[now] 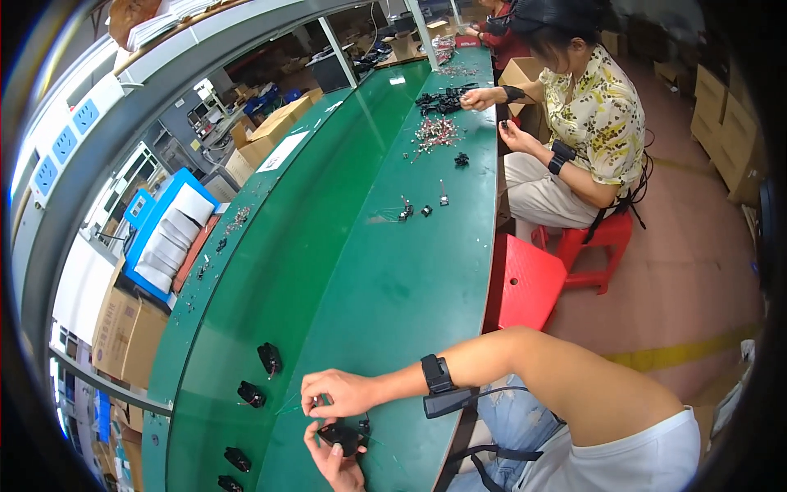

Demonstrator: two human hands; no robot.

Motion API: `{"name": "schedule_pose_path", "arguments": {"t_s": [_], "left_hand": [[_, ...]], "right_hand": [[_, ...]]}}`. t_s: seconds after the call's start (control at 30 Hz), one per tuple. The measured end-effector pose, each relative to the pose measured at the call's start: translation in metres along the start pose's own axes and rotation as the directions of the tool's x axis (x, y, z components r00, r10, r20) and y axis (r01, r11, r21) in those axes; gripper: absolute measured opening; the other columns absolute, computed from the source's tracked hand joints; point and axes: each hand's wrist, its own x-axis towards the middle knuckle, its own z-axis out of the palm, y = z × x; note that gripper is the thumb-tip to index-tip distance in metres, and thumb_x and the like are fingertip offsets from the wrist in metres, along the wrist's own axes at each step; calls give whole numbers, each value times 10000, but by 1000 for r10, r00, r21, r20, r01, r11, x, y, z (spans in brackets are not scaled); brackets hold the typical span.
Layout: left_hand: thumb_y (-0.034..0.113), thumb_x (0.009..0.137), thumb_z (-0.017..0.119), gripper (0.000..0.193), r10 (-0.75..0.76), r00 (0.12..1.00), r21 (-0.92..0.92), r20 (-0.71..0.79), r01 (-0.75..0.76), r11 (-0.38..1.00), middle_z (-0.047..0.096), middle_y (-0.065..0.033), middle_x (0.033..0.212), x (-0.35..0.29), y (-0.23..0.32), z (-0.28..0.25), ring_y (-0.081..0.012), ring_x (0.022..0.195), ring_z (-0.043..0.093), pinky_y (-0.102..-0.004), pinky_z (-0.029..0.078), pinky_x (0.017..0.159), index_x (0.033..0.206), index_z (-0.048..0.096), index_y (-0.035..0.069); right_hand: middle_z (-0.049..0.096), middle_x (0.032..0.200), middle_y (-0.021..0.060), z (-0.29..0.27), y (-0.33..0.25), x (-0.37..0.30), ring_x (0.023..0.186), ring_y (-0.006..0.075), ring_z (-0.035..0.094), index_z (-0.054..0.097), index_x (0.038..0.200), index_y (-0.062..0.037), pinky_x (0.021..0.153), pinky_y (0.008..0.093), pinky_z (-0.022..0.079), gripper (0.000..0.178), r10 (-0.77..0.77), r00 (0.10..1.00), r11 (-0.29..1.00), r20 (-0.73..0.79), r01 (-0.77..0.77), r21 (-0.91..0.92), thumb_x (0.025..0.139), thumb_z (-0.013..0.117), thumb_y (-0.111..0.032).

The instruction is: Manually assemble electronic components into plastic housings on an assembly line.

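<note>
Low in the view, my left hand (334,471) is wrapped round a small black plastic housing (341,437), holding it over the green bench. Just above it my right hand (341,394) is closed, thumb and fingertips pinched together. What lies in that pinch is too small to make out. Thin greenish strands (287,408) show beside these fingertips. A tiny black part (364,426) is close to the held housing. Left of my hands stand more black housings with thin wires, one (269,359) farther off and another (252,394) nearer.
Small black parts (406,211) lie farther up the green bench (410,287), before a pile of red-and-white wired parts (435,134) and a black heap (447,99). A co-worker (594,123) sits on a red stool (602,246). A blue bin (168,234) and cartons stand left.
</note>
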Motion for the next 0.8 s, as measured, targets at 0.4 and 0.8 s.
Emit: {"name": "schedule_pose_path", "arguments": {"t_s": [0.4, 0.8], "left_hand": [[161, 824, 664, 600, 4, 1000, 144, -4, -4, 990, 470, -142, 1311, -6, -12, 3, -242, 1157, 515, -306, 504, 865, 1354, 411, 41], [128, 737, 695, 792, -12, 1000, -195, -2, 11, 981, 450, -161, 1361, 12, -2, 14, -290, 1261, 469, -426, 388, 1073, 1435, 320, 126]], "right_hand": [[705, 760, 72, -11, -2, -8, 704, 106, 670, 666, 877, -14, 623, 269, 523, 107, 195, 959, 972, 208, -217, 89, 838, 666, -114], [616, 982, 76, -28, -15, -1, 864, 175, 626, 710, 901, -34, 694, 293, 524, 102, -81, 990, 970, 111, 104, -222, 818, 737, -87]]}}
